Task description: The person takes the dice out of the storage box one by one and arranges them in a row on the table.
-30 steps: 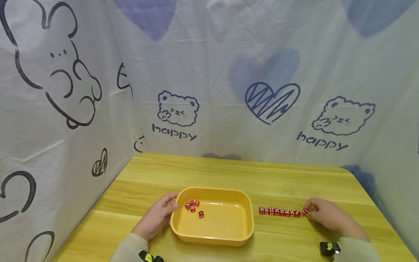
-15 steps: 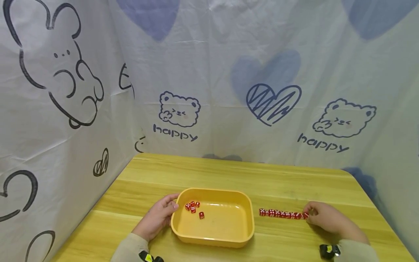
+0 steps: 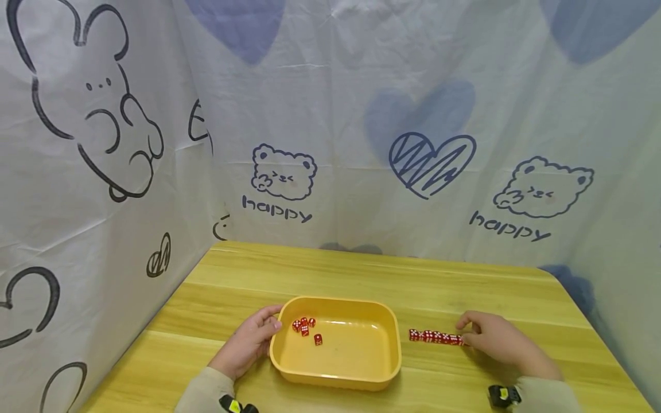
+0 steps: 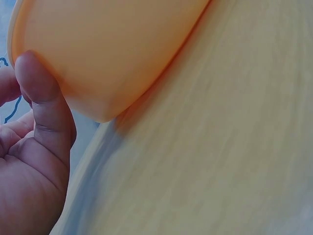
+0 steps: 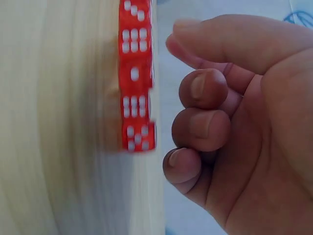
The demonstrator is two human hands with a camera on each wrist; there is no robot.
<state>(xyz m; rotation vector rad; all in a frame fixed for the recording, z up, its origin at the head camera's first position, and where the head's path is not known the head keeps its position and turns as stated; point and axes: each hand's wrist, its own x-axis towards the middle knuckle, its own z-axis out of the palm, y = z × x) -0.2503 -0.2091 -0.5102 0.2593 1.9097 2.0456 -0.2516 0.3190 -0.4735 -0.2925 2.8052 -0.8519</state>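
Observation:
My left hand holds the left end of a yellow plastic tub, its thumb at the rim. In the left wrist view the thumb lies against the tub wall, with the other fingers partly behind it. Several red dice with white pips lie inside, toward the back left corner. Right of the tub, a straight row of red dice stands on the table. My right hand is beside the row's right end and hides part of it. The right wrist view shows its loosely curled fingers holding nothing, apart from the dice.
The yellow wood-grain table has rounded back corners. White cloth curtains with hearts and bear drawings stand behind it and at both sides. Each wrist carries a black strapped device.
My right hand has let go of the die at the row's right end and moved left along the row, now covering its end. The left hand and tub stay put.

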